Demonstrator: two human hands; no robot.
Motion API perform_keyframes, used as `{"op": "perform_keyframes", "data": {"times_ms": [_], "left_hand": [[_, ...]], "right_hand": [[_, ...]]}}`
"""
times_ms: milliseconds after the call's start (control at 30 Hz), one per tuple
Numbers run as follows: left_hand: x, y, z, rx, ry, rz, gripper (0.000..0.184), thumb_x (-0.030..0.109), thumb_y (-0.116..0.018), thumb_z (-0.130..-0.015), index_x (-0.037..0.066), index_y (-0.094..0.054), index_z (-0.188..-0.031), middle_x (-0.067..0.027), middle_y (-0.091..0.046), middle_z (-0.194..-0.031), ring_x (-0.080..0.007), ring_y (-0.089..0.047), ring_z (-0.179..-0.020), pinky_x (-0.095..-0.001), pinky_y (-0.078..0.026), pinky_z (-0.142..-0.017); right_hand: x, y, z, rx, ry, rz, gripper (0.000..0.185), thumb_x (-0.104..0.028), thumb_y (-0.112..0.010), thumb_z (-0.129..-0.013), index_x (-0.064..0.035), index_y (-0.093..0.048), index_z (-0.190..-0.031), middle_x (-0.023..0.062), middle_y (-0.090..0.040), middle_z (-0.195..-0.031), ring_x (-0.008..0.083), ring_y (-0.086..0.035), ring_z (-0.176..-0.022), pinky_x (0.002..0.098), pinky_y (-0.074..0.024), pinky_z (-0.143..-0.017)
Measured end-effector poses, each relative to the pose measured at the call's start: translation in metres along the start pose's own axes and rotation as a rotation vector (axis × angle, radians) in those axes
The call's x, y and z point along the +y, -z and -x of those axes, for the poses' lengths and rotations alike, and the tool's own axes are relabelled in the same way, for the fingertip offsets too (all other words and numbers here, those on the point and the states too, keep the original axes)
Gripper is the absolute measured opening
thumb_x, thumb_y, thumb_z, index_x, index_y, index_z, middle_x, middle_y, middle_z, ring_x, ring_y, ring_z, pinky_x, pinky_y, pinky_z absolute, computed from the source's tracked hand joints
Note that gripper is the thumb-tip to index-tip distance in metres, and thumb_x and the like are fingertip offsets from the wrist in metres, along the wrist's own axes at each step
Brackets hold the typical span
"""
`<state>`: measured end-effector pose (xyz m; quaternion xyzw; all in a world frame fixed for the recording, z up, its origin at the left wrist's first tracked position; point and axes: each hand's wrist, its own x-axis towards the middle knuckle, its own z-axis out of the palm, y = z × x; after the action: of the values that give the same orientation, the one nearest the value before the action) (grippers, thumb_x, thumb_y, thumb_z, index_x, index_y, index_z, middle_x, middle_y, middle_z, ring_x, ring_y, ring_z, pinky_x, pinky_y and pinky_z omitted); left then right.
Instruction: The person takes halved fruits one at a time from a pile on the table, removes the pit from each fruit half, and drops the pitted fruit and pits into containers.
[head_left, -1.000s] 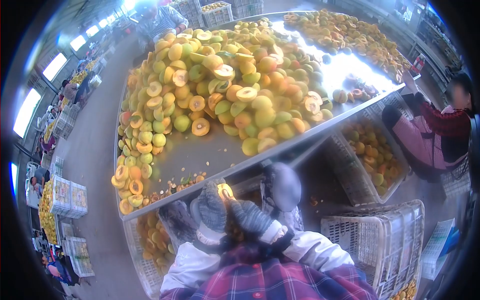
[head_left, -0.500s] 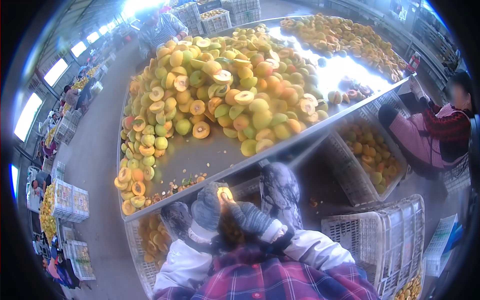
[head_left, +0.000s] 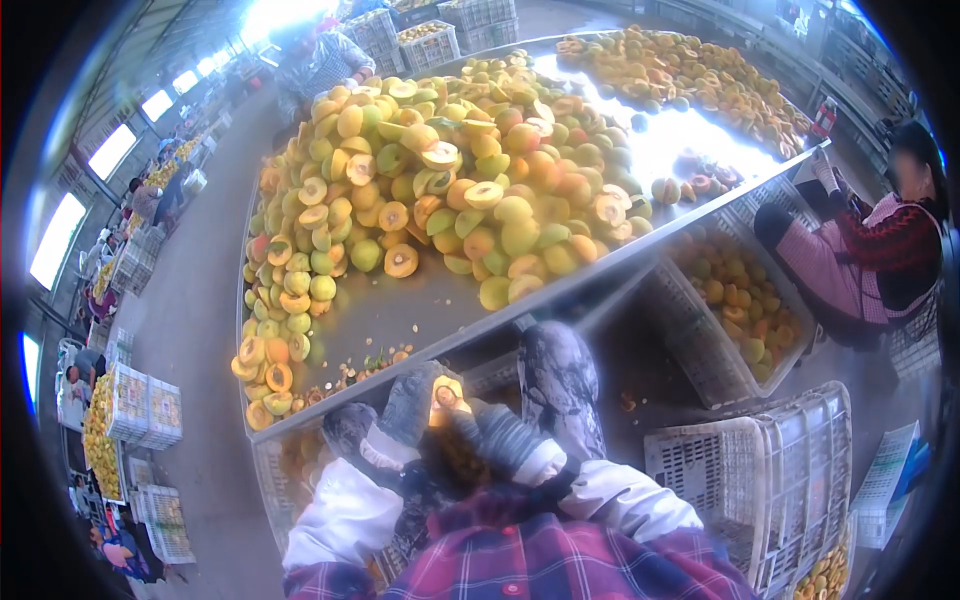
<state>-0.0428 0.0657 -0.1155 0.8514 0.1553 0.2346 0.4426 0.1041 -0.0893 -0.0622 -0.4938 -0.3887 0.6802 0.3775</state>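
Note:
A yellow peach half, cut face up, sits in the fingers of my left hand, which wears a grey knit glove. From the right, my right hand, gloved in grey too, meets the lower edge of the fruit with its fingers curled. Whether it also holds a small tool is hidden. Both hands are over my lap, just off the near edge of a metal table. Whole and halved peaches are heaped on that table.
Crates stand about me: one with peaches under the table's right side, another at my right. A person sits to the right, and another is across the table. Pits and scraps lie near the table edge.
The peach half has turned, so more of its cut face shows. My left forearm has swung outward to the left, and my right hand has drawn slightly down and right.

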Motion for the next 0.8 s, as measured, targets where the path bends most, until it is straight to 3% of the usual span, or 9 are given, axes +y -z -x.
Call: {"op": "perform_keyframes", "data": {"times_ms": [33,67,133,200,267,467,567,700,800], "left_hand": [[-0.038,-0.003,0.007,-0.083,0.282,0.474,0.014,0.015,-0.058,-0.090,0.007,-0.063,-0.101,-0.0085,-0.064,-0.091,-0.0234,-0.062,-0.084,-0.0339,-0.051,-0.078],[-0.011,-0.003,0.004,-0.087,0.281,0.471,0.014,0.015,-0.058,-0.090,0.007,-0.063,-0.101,-0.0085,-0.064,-0.091,-0.0234,-0.062,-0.084,-0.0339,-0.051,-0.078],[0.074,-0.006,-0.004,0.235,0.090,-0.136,0.017,0.017,-0.057,-0.093,0.008,-0.063,-0.106,-0.0091,-0.065,-0.098,-0.0220,-0.063,-0.093,-0.0327,-0.051,-0.082],[0.077,-0.007,-0.008,0.225,0.082,-0.229,0.018,0.017,-0.057,-0.093,0.007,-0.063,-0.107,-0.0097,-0.065,-0.099,-0.0226,-0.064,-0.093,-0.0330,-0.051,-0.082],[0.070,-0.008,-0.007,0.232,0.101,-0.239,0.019,0.018,-0.058,-0.093,0.007,-0.063,-0.108,-0.0102,-0.066,-0.099,-0.0232,-0.064,-0.092,-0.0333,-0.052,-0.081],[0.063,-0.017,-0.002,0.321,0.129,-0.233,0.022,0.018,-0.059,-0.093,0.006,-0.063,-0.110,-0.0116,-0.066,-0.099,-0.0246,-0.065,-0.091,-0.0341,-0.053,-0.080],[0.049,-0.019,0.004,0.198,0.143,-0.456,0.021,0.018,-0.057,-0.095,0.005,-0.063,-0.111,-0.0124,-0.067,-0.102,-0.0246,-0.065,-0.091,-0.0349,-0.053,-0.078],[-0.010,-0.034,0.031,0.277,0.071,-0.659,0.018,0.016,-0.058,-0.092,0.006,-0.063,-0.106,-0.0119,-0.067,-0.098,-0.0243,-0.065,-0.089,-0.0348,-0.053,-0.076],[0.063,-0.021,-0.005,0.196,0.126,-0.596,0.017,0.015,-0.059,-0.090,0.006,-0.063,-0.104,-0.0112,-0.066,-0.094,-0.0242,-0.065,-0.087,-0.0342,-0.052,-0.075]], "right_hand": [[0.009,-0.016,0.000,0.227,0.226,-0.061,0.072,-0.043,-0.066,-0.086,-0.0061,-0.027,-0.134,0.0154,-0.053,-0.110,0.0276,-0.049,-0.102,0.0352,-0.0406,-0.087],[0.017,-0.027,0.000,0.453,0.449,-0.125,0.049,-0.052,-0.049,-0.101,-0.0075,-0.065,-0.114,-0.0003,-0.062,-0.082,0.0088,-0.053,-0.078,0.0240,-0.0424,-0.069],[0.028,-0.031,-0.006,0.485,0.463,-0.115,0.048,-0.051,-0.049,-0.101,-0.0080,-0.064,-0.115,-0.0003,-0.062,-0.081,0.0088,-0.053,-0.077,0.0242,-0.0423,-0.066],[0.017,-0.027,0.000,0.517,0.474,-0.104,0.046,-0.050,-0.050,-0.101,-0.0086,-0.063,-0.117,-0.0004,-0.062,-0.081,0.0088,-0.053,-0.076,0.0244,-0.0421,-0.064],[-0.029,-0.023,0.030,0.348,0.177,-0.040,0.064,-0.058,-0.028,-0.102,-0.0049,-0.052,-0.128,0.0177,-0.064,-0.093,0.0321,-0.061,-0.083,0.0423,-0.0488,-0.080],[-0.036,-0.018,0.032,0.276,0.072,-0.281,0.066,-0.064,-0.033,-0.099,-0.0056,-0.057,-0.116,0.0068,-0.061,-0.078,0.0152,-0.053,-0.067,0.0328,-0.0454,-0.062],[-0.037,-0.017,0.031,0.265,0.015,-0.364,0.066,-0.065,-0.033,-0.098,-0.0040,-0.058,-0.107,0.0064,-0.059,-0.076,0.0144,-0.052,-0.064,0.0325,-0.0448,-0.059],[-0.037,-0.011,0.032,0.237,0.012,-0.476,0.061,-0.060,-0.036,-0.100,-0.0027,-0.058,-0.103,0.0088,-0.058,-0.074,0.0197,-0.055,-0.067,0.0356,-0.0471,-0.065],[-0.006,-0.005,0.014,0.335,0.120,-0.180,0.056,-0.053,-0.036,-0.103,-0.0014,-0.058,-0.102,0.0127,-0.059,-0.074,0.0297,-0.059,-0.075,0.0397,-0.0476,-0.077]]}}
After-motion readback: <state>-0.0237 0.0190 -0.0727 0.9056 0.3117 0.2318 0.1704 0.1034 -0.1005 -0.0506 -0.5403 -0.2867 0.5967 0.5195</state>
